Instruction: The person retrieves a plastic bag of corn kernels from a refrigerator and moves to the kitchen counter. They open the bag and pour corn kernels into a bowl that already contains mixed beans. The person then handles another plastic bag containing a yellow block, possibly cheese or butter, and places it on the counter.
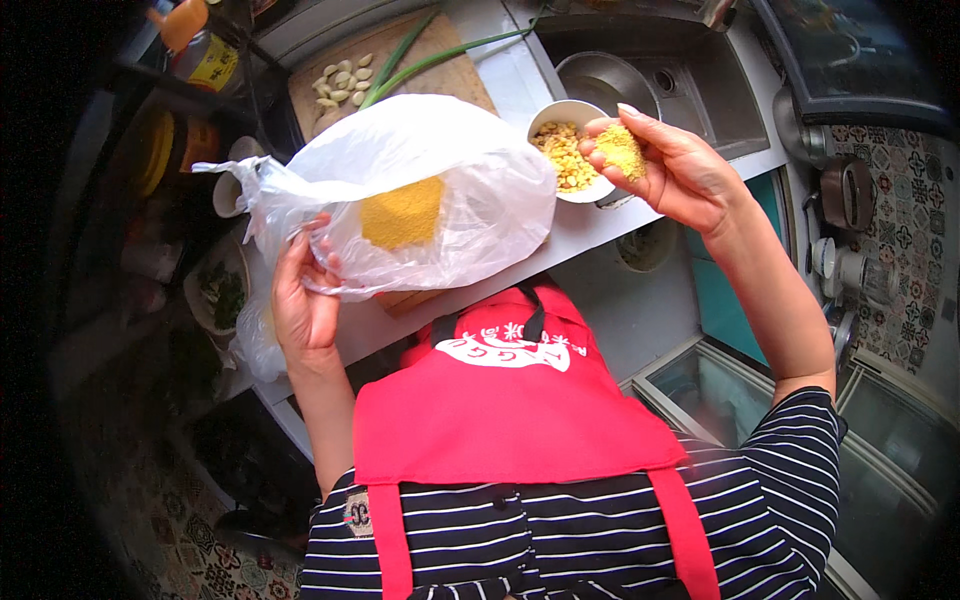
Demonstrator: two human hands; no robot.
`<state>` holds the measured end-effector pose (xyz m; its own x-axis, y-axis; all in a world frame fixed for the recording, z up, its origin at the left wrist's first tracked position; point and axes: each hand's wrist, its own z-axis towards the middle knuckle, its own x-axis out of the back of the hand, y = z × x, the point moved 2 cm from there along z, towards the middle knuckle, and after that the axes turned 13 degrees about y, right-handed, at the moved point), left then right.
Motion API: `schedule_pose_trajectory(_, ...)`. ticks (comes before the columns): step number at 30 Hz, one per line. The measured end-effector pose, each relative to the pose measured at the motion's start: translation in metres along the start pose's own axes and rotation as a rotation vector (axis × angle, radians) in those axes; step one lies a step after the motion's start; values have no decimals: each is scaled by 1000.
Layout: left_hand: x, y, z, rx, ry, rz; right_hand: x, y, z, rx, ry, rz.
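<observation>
My left hand (304, 281) grips the rim of a white plastic bag (495, 187) and holds its mouth open towards me. Inside the bag lies a heap of yellow meal (405, 212). A small mound of the same-coloured meal (621, 151) rests on the curled fingers of my right hand (686, 172), which is raised beside a white bowl (577, 196). Yellow kernels or split beans (561, 154) fill much of that bowl; my fingertips overlap its right side in view, and I cannot tell whether they touch it.
Behind the bag, a wooden cutting board (457, 67) carries peeled garlic cloves (343, 81) and green onion stalks (442, 56). A steel sink (705, 82) with a metal basin (600, 75) is at the back right. Leafy greens sit in a dish (217, 289) at left.
</observation>
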<state>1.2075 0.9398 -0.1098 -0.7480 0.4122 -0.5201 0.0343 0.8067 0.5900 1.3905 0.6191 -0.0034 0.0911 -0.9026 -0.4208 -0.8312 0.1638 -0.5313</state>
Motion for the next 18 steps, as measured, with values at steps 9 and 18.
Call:
schedule_pose_trajectory(9, -17, 17, -27, -74, 114, 96, 85, 47, 99, 845, 423, -1240)
schedule_pose_trajectory(18, -30, 12, -39, -270, 94, 320, 80, 47, 90, 1221, 632, -1188)
